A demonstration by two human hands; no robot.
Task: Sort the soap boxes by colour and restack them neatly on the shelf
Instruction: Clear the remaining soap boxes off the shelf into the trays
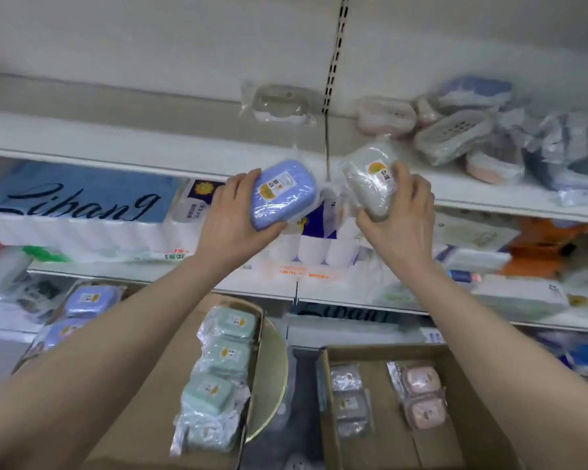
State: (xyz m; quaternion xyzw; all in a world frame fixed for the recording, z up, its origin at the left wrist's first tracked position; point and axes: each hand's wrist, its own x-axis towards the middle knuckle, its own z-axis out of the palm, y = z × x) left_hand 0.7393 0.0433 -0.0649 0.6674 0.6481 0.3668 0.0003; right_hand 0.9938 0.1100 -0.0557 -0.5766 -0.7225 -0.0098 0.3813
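Note:
My left hand (233, 215) grips a blue soap box (282, 193) in clear wrap, held up in front of the white shelf (123, 149). My right hand (401, 212) grips a grey soap box (367, 184), also wrapped, just to the right of it. On the shelf at the right lies a loose heap of wrapped soap boxes (455, 134), pink, grey and blue. One clear-wrapped box (279, 103) lies alone at the shelf's back. Below, green boxes (221, 364) line a cardboard box, blue ones (89, 301) sit at the left, grey (348, 398) and pink (421, 395) in the right box.
The shelf below holds packs of toilet rolls (82, 205) and other wrapped goods (510, 262). A slotted upright (335, 52) runs up the back wall. Two cardboard boxes (381, 446) stand low in front, with a round gold-coloured disc (272, 378) between them.

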